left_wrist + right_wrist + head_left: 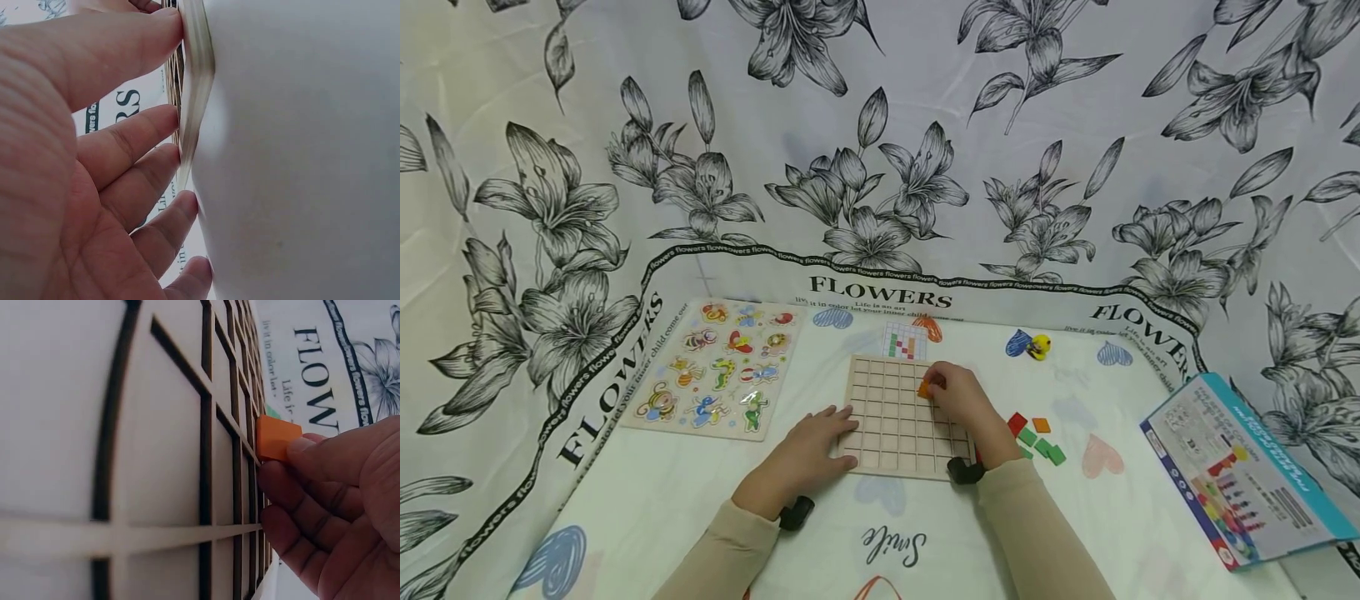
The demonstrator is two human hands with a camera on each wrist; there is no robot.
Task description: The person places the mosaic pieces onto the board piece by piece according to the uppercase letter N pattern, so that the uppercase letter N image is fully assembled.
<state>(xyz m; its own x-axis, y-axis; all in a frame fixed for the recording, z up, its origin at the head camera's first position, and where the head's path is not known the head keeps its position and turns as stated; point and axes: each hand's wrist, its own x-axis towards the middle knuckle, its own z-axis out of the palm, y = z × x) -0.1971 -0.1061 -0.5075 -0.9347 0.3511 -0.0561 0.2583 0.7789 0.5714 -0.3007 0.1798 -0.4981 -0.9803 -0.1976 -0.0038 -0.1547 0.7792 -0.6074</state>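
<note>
A wooden grid board lies flat on the table, its square cells bare where they show. The right hand pinches an orange square tile between thumb and fingers, close over the board's upper right part. On the board's left edge rests the left hand, fingers spread; in the left wrist view its fingertips touch the board's side. Just behind the board is a small pattern card with coloured squares. To the right lie loose tiles: green ones, a red one and an orange one.
At the left lies a wooden puzzle board with insect pictures. A small yellow toy sits at the back right. A blue and white box stands at the far right. Flower-printed cloth hangs behind the table.
</note>
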